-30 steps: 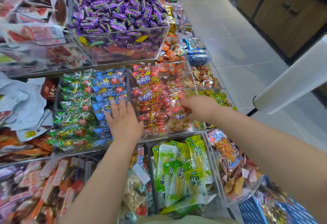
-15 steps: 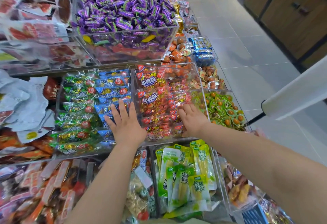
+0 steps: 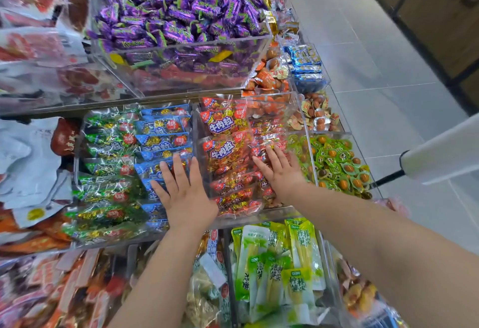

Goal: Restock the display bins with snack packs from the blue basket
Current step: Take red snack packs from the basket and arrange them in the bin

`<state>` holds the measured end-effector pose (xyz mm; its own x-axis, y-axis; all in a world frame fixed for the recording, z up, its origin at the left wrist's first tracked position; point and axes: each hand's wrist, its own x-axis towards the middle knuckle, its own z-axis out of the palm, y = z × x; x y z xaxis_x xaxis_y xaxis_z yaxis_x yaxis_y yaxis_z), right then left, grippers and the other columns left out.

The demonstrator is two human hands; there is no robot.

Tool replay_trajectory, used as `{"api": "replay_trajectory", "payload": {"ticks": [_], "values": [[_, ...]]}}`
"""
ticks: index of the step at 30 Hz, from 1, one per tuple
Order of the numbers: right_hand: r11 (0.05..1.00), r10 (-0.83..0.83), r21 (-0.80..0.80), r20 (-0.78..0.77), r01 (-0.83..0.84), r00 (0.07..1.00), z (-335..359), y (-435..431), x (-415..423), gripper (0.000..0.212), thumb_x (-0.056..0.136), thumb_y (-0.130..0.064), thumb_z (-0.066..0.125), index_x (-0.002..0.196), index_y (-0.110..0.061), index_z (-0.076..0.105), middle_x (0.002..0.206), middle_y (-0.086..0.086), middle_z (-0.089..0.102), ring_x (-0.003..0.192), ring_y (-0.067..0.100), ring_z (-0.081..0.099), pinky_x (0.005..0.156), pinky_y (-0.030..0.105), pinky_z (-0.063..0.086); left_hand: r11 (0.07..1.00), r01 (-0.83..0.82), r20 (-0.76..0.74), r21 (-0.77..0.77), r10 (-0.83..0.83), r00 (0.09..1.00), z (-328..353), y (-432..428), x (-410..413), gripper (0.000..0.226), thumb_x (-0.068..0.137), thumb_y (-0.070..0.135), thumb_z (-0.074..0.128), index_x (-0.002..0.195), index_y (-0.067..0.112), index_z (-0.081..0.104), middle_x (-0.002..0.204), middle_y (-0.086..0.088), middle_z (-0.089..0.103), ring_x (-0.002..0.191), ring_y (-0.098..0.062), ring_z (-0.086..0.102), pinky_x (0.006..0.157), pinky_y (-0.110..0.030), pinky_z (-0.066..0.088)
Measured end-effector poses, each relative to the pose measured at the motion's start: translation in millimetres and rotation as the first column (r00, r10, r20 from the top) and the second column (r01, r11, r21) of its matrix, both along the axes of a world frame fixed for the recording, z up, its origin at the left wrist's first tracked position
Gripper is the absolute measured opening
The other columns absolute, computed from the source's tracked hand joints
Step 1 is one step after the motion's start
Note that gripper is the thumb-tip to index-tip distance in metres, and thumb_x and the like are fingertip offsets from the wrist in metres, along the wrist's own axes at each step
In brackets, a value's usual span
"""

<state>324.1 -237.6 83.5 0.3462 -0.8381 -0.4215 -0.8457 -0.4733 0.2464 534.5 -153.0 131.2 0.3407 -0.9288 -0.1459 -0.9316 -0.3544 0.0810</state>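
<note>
Two clear display bins sit side by side in the middle row. My left hand lies flat, fingers spread, on the blue snack packs in the left bin, which also holds green packs. My right hand lies flat with straight fingers on the red beef-cube packs in the right bin. Neither hand holds a pack. A corner of the blue basket shows at the bottom right edge.
A raised bin of purple candies stands behind. Green egg packs fill the bin to the right, and yellow-green bamboo-shoot packs the one in front. A white handle juts in over the tiled floor on the right.
My right hand has slid left from the bin's right edge onto the red packs and flattened out. My left hand has stayed on the blue packs.
</note>
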Motion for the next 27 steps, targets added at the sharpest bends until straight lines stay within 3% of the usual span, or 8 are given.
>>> {"api": "replay_trajectory", "payload": {"ticks": [6,12,14,16,18,21,24,27], "values": [[0.994,0.003,0.111,0.019,-0.005,1.0,2,3,-7,0.125,0.07,-0.076,0.053,0.127,-0.027,-0.046,0.144,0.015,-0.042,0.135,0.038,-0.033,0.107,0.059,-0.015,1.0,0.001,-0.005,0.015,-0.001,1.0,-3,-1,1,0.098,0.079,0.031,0.058,0.153,0.025,-0.006,0.156,-0.004,-0.03,0.138,-0.033,-0.036,0.107,-0.055,-0.026],[0.994,-0.042,0.103,-0.069,0.049,0.997,9,3,4,0.126,0.071,-0.072,0.059,0.131,-0.028,-0.043,0.148,0.013,-0.036,0.138,0.036,-0.028,0.11,0.058,-0.006,1.0,0.006,-0.008,0.023,-0.006,1.0,-1,-2,2,0.099,0.079,0.033,0.06,0.153,0.026,-0.005,0.156,-0.004,-0.03,0.138,-0.033,-0.036,0.105,-0.054,-0.029],[0.988,-0.062,0.141,0.002,0.061,0.998,19,8,5,0.118,0.076,-0.062,0.061,0.14,-0.031,-0.032,0.151,0.012,-0.031,0.14,0.036,-0.024,0.111,0.056,-0.006,1.0,0.01,-0.01,0.027,-0.01,1.0,1,-2,2,0.099,0.079,0.034,0.059,0.153,0.025,-0.005,0.157,-0.005,-0.028,0.141,-0.034,-0.032,0.108,-0.056,-0.025],[0.982,-0.141,0.15,0.188,0.113,0.972,33,17,3,0.098,0.082,-0.05,0.061,0.148,-0.033,-0.009,0.157,0.012,-0.013,0.143,0.035,-0.014,0.114,0.052,-0.003,0.999,0.02,-0.009,0.032,-0.019,1.0,4,-2,2,0.099,0.079,0.035,0.06,0.154,0.025,-0.005,0.158,-0.006,-0.027,0.142,-0.036,-0.03,0.11,-0.058,-0.02],[0.979,-0.203,0.114,0.399,0.172,0.894,51,32,-2,0.076,0.086,-0.043,0.058,0.148,-0.028,0.018,0.154,0.013,0.014,0.143,0.035,0.006,0.115,0.048,0.007,0.999,0.027,-0.012,0.043,-0.027,1.0,8,0,2,0.101,0.078,0.036,0.063,0.154,0.024,-0.003,0.159,-0.007,-0.026,0.143,-0.036,-0.028,0.111,-0.059,-0.017],[0.963,-0.244,0.086,0.688,0.257,0.683,74,67,-15,0.045,0.091,-0.028,0.056,0.133,-0.015,0.05,0.138,0.013,0.046,0.133,0.03,0.031,0.11,0.038,0.023,0.998,0.038,0.011,0.045,-0.039,0.999,15,3,-1,0.096,0.079,0.04,0.065,0.154,0.021,0.007,0.16,-0.013,-0.02,0.144,-0.038,-0.023,0.112,-0.061,-0.011],[0.92,-0.307,0.126,0.818,0.37,0.487,81,112,-37,0.027,0.09,-0.018,0.058,0.115,-0.01,0.064,0.115,0.011,0.062,0.11,0.024,0.053,0.088,0.025,0.037,0.981,0.188,0.057,-0.053,-0.185,0.981,26,8,-21,0.068,0.08,0.037,0.066,0.141,0.019,0.042,0.159,-0.021,0.006,0.146,-0.041,-0.009,0.114,-0.061,-0.007],[0.808,-0.471,0.286,0.839,0.515,0.273,72,156,-65,0.021,0.09,-0.013,0.055,0.107,-0.012,0.068,0.103,0.008,0.066,0.093,0.024,0.06,0.08,0.03,0.047,0.886,0.431,0.037,-0.169,-0.432,0.901,31,21,-66,0.043,0.078,0.025,0.068,0.12,0.013,0.064,0.144,-0.021,0.041,0.143,-0.042,0.017,0.115,-0.059,0.005]]}}
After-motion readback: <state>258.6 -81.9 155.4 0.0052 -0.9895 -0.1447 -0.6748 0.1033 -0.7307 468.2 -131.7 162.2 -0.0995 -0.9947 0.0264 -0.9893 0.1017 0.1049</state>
